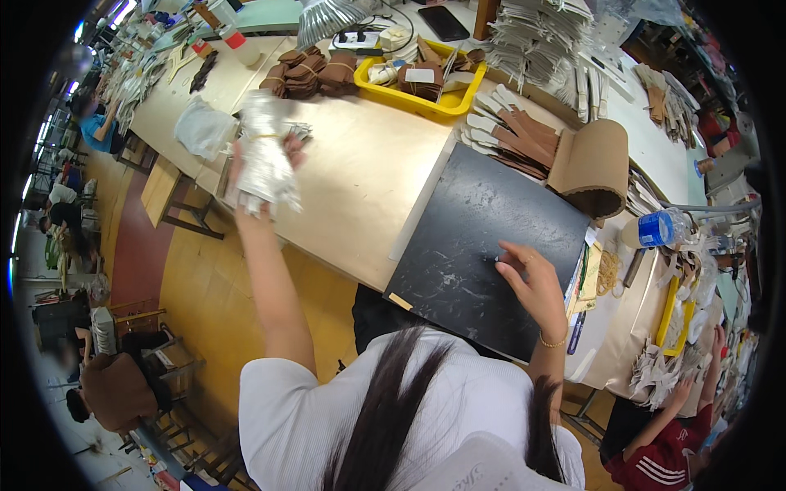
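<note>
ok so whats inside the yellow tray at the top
The yellow tray holds stacked brown cut pieces and pale ones at its left end. Whatever lies beneath them is covered.

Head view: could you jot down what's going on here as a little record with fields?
Left hand: left hand raised, gripping a bundle of silvery-white pieces
Right hand: right hand with fingertips resting on a black board
Surface: long tan worktable
Behind the board: fanned brown and white cut pieces, a rolled brown sheet
Farther back: yellow tray with brown pieces
Right edge: plastic water bottle
Nearby: another person in a red sleeve
</note>
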A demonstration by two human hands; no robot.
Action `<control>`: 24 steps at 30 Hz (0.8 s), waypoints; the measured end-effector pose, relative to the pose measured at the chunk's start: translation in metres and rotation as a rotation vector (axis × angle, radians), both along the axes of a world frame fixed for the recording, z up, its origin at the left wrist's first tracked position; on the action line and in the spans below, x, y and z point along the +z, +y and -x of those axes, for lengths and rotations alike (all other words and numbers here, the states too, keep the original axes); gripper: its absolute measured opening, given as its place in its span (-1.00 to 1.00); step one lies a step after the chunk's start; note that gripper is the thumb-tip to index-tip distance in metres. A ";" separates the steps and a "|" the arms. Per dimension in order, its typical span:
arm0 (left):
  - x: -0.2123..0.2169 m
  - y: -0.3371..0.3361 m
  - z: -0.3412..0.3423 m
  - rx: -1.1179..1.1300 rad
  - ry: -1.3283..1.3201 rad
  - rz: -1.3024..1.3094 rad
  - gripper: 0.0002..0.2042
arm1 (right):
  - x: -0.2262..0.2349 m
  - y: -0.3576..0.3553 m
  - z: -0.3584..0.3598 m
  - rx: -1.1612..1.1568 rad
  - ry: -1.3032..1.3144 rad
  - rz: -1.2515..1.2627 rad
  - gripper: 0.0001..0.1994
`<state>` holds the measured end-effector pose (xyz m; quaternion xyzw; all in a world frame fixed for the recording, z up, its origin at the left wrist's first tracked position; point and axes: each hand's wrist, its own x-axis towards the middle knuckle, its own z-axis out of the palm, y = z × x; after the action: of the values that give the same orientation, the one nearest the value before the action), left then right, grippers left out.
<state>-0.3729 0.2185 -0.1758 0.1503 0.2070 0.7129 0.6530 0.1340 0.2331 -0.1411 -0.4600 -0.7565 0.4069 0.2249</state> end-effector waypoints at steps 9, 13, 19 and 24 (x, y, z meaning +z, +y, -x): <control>-0.004 0.000 -0.220 -0.448 0.110 0.160 -0.40 | 0.011 -0.006 0.040 -0.053 0.187 -0.329 -0.81; 0.008 -0.003 -0.263 -0.616 0.232 0.188 -0.36 | 0.003 -0.009 0.033 -0.139 0.052 -0.590 -0.81; 0.009 -0.008 -0.294 -0.677 0.368 0.154 -0.38 | -0.001 -0.018 0.015 -0.139 -0.034 -0.672 -0.87; 0.019 -0.011 -0.286 -0.731 0.319 0.218 -0.41 | -0.002 -0.024 0.001 0.006 0.580 -0.221 -0.90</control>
<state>-0.0873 0.2078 -0.1569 0.2524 0.3128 0.3757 0.8350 0.1330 0.2096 -0.1430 -0.2950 -0.7019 0.4372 0.4787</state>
